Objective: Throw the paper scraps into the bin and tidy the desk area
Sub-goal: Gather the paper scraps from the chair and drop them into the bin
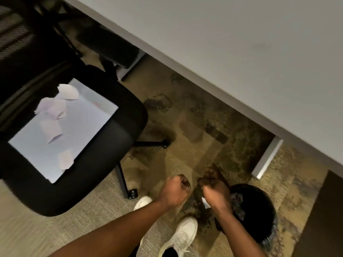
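Observation:
A black office chair (104,164) on the left carries a white sheet (83,130) with several torn paper scraps (51,110) lying on it. At the lower right a round black bin (267,236) stands on the carpet, with scraps (238,203) inside. Both my hands hover just left of the bin, above the floor. My left hand (174,191) is a closed fist with nothing showing in it. My right hand (213,188) is closed too, and a small white paper scrap (205,202) sticks out beneath it, beside the bin's rim.
The grey desk top (241,52) runs diagonally across the upper right, and its pale leg (267,158) stands just behind the bin. My white shoes (183,236) are on the patterned carpet (185,123). The chair's wheeled base (132,193) reaches toward my feet.

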`<action>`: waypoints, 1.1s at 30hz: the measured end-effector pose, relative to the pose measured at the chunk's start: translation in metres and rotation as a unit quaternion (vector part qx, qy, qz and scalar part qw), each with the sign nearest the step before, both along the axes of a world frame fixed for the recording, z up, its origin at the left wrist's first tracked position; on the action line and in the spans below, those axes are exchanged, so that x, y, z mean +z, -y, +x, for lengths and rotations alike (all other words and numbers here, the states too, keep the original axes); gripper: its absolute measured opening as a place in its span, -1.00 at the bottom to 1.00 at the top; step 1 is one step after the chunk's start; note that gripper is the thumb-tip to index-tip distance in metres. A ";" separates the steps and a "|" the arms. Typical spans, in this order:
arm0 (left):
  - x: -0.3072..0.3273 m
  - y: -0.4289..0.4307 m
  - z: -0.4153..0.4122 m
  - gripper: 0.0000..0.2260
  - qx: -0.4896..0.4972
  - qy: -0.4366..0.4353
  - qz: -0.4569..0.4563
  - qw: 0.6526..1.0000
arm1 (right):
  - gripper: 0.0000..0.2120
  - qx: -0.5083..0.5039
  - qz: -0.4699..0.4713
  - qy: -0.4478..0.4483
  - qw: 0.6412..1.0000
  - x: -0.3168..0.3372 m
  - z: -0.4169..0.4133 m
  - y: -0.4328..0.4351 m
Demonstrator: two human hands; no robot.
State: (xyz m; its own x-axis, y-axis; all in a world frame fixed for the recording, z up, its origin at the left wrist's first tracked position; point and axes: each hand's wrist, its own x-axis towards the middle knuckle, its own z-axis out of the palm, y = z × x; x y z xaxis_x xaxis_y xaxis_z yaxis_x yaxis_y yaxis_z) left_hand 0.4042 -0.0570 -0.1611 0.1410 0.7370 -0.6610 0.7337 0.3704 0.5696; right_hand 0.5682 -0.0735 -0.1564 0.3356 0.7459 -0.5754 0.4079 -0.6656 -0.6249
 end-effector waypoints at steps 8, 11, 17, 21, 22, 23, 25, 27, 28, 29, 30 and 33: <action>0.048 -0.064 -0.114 -0.93 0.167 -0.006 0.127 0.978 | -0.60 0.082 0.069 -0.044 0.993 0.034 -0.111 -0.092; 0.064 -0.082 -0.158 -0.93 0.213 -0.019 0.185 0.959 | -0.60 0.112 0.120 -0.058 0.985 0.048 -0.151 -0.120; 0.081 -0.102 -0.260 -0.83 0.262 -0.136 0.317 0.902 | -0.58 0.213 0.192 -0.069 0.956 0.073 -0.239 -0.178; 0.086 -0.106 -0.324 -0.27 0.267 -0.214 0.286 0.895 | -0.44 0.359 0.221 0.019 0.907 0.084 -0.301 -0.218; 0.087 -0.105 -0.338 -0.09 0.259 -0.237 0.252 0.902 | -0.39 0.398 0.222 0.040 0.889 0.086 -0.319 -0.228; 0.088 -0.104 -0.349 0.07 0.247 -0.254 0.218 0.909 | -0.32 0.433 0.223 0.063 0.871 0.088 -0.335 -0.238; 0.087 -0.098 -0.369 0.29 0.215 -0.275 0.172 0.921 | -0.20 0.490 0.220 0.109 0.836 0.090 -0.368 -0.257; 0.082 -0.091 -0.385 0.39 0.180 -0.296 0.142 0.927 | -0.10 0.539 0.215 0.147 0.801 0.094 -0.401 -0.273; 0.080 -0.088 -0.393 0.41 0.166 -0.304 0.127 0.930 | -0.07 0.562 0.215 0.164 0.782 0.095 -0.417 -0.279; 0.078 -0.085 -0.398 0.41 0.150 -0.307 0.113 0.933 | -0.05 0.582 0.214 0.181 0.764 0.096 -0.430 -0.285; 0.074 -0.083 -0.404 0.41 0.133 -0.306 0.100 0.937 | -0.03 0.599 0.210 0.197 0.747 0.097 -0.443 -0.289; 0.064 -0.075 -0.415 0.39 0.094 -0.285 0.096 0.949 | 0.01 0.636 0.183 0.230 0.714 0.094 -0.475 -0.294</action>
